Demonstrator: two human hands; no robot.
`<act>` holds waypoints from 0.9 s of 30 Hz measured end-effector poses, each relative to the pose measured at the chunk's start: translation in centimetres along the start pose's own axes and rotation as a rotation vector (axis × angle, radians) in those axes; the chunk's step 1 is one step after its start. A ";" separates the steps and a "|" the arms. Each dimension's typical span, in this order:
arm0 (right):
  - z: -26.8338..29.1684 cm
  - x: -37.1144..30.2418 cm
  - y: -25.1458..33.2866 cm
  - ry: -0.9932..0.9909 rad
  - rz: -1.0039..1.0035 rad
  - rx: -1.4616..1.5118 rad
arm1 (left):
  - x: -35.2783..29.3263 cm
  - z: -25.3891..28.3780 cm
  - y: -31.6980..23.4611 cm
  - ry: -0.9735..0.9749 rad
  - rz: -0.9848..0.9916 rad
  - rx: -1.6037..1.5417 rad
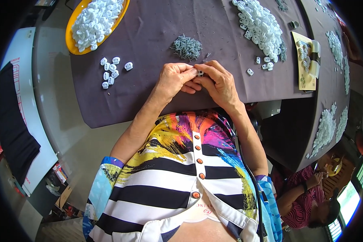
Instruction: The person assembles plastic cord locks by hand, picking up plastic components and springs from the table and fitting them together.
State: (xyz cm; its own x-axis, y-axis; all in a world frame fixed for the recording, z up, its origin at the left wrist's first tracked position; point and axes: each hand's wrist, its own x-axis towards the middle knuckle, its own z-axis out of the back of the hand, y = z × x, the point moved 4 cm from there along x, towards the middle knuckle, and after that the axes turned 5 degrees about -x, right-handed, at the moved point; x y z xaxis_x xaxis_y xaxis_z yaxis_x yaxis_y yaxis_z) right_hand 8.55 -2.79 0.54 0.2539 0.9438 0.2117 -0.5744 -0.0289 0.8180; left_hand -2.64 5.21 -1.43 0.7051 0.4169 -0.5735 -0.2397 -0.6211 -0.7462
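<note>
Above the table's near edge, my two hands meet at the fingertips. My right hand (218,83) pinches a small white two-holed plastic piece (200,73), partly hidden by the fingers. My left hand (176,79) is closed too, thumb and forefinger pressed together against the same piece; anything between them is too small to make out. Just beyond the hands lies a heap of small grey metal screws (187,47), a few of them strayed toward my right hand. To the left sits a loose group of white plastic pieces (111,71) of the same kind.
A yellow bowl (72,45) full of white pieces stands far left. Far right lies a large white pile (262,28), beside a yellow card (307,82) holding round pieces. Another person (306,197) sits lower right, near more piles on the adjoining dark-covered table (294,149).
</note>
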 end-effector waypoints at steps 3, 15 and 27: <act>0.0 0.1 0.0 0.002 0.007 -0.003 | -0.1 0.1 0.1 -0.002 0.023 -0.045; 0.1 0.2 0.6 -0.028 0.001 -0.026 | -0.2 -0.3 -0.1 -0.062 0.027 -0.039; 0.2 0.1 0.4 -0.010 0.021 -0.039 | -0.3 -0.4 0.2 -0.034 0.040 -0.057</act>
State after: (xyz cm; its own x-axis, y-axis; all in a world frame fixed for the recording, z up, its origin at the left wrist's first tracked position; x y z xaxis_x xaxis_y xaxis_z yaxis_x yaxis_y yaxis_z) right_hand 8.44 -2.80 0.99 0.2495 0.9397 0.2341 -0.6097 -0.0354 0.7919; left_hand -2.61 4.70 -1.25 0.6724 0.4131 -0.6142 -0.2282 -0.6737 -0.7029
